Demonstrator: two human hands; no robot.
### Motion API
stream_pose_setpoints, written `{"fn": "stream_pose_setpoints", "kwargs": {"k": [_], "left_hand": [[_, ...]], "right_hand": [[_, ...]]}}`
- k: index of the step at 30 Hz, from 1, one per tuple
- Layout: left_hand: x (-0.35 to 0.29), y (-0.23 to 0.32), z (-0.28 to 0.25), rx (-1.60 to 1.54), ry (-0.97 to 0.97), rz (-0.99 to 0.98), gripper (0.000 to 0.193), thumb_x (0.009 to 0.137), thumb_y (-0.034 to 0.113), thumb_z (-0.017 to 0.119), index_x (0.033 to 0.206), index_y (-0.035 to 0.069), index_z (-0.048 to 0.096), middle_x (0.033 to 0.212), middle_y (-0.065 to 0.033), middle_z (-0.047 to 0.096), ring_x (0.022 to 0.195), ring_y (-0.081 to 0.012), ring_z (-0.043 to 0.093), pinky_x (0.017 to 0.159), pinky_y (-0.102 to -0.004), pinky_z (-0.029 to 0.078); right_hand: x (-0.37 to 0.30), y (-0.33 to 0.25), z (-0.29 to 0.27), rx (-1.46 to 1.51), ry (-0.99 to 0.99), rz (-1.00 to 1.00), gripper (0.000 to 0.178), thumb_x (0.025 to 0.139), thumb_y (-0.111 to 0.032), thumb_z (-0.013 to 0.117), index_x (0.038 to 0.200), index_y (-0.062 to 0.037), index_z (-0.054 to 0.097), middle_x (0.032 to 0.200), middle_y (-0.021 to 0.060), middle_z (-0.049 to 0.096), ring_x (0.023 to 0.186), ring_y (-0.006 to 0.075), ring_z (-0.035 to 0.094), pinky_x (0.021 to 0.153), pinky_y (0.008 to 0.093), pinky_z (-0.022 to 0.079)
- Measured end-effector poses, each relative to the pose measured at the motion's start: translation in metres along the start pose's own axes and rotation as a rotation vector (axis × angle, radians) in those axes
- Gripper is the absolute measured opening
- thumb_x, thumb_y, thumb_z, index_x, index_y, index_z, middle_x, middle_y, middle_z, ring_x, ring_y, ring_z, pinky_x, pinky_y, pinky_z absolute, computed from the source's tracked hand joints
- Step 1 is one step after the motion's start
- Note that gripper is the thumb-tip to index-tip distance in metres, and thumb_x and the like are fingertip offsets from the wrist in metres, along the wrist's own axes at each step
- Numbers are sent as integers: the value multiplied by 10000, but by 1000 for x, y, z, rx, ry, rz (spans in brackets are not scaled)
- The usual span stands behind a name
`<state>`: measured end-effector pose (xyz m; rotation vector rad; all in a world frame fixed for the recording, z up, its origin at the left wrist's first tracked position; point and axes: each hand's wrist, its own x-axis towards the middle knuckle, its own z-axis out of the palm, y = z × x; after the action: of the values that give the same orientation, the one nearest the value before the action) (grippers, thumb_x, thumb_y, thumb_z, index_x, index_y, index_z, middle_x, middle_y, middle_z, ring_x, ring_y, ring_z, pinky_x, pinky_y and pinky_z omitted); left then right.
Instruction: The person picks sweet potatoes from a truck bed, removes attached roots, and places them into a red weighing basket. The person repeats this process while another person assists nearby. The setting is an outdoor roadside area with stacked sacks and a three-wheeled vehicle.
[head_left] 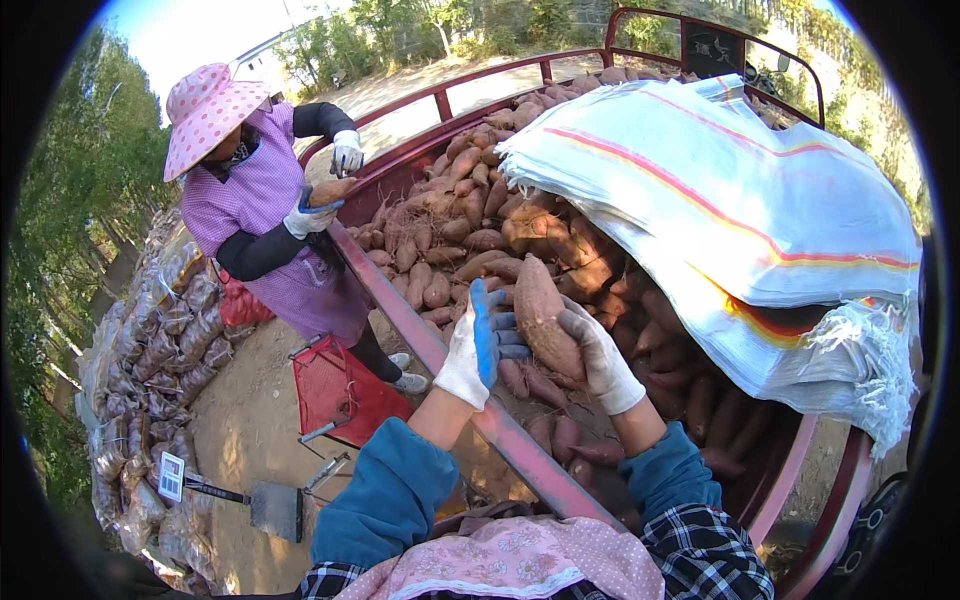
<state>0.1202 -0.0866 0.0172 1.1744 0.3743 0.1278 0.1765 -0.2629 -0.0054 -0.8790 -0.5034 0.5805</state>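
Note:
A large sweet potato [545,318] is held upright over the cart in my right hand [600,358], which wears a white and grey glove and curls round its right side. My left hand [478,345], in a white glove with a blue palm, is on the potato's left side. Its thumb points up and its fingers stretch toward the potato; whether their tips touch it I cannot tell. Beneath both hands lies a heap of sweet potatoes [470,215] in the red cart [440,355].
A stack of white woven sacks [700,190] covers the heap's right side. Across the rail, a co-worker [270,215] in a pink hat holds another sweet potato [330,192]. A red sack on a metal frame [345,395], a scale [276,510] and filled bags [150,400] stand at left.

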Motion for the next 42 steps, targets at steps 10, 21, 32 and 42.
{"fn": "stream_pose_setpoints", "kwargs": {"k": [10,21,32,42], "left_hand": [[5,-1,3,-15,-1,-72,833,946,694,418,1467,46,368,1130,-173,605,932,-288,648,784,-423,567],[6,-25,-6,388,137,419,774,942,483,578,1516,66,269,1435,-189,457,1239,-283,542,1013,-361,466],[-8,-5,-8,-276,-47,293,598,1051,513,329,1421,62,459,1327,-114,576,1180,-223,580,1052,-365,454],[-18,5,-35,-839,-453,44,787,911,699,470,1424,103,454,1242,-226,597,985,-350,677,841,-497,592]], "right_hand": [[8,15,-40,993,-280,311,758,938,-521,576,1434,24,395,1268,298,580,1082,418,644,779,526,614],[10,43,36,-534,73,-264,688,1020,-422,490,1511,27,315,1521,154,399,1393,223,369,1150,330,281],[12,42,54,-537,172,-432,445,1028,-140,477,1427,49,425,1416,193,498,1308,271,479,1106,354,357],[18,-12,61,-192,203,-345,355,1042,-139,466,1367,0,503,1117,73,659,862,80,616,720,208,497]]}}
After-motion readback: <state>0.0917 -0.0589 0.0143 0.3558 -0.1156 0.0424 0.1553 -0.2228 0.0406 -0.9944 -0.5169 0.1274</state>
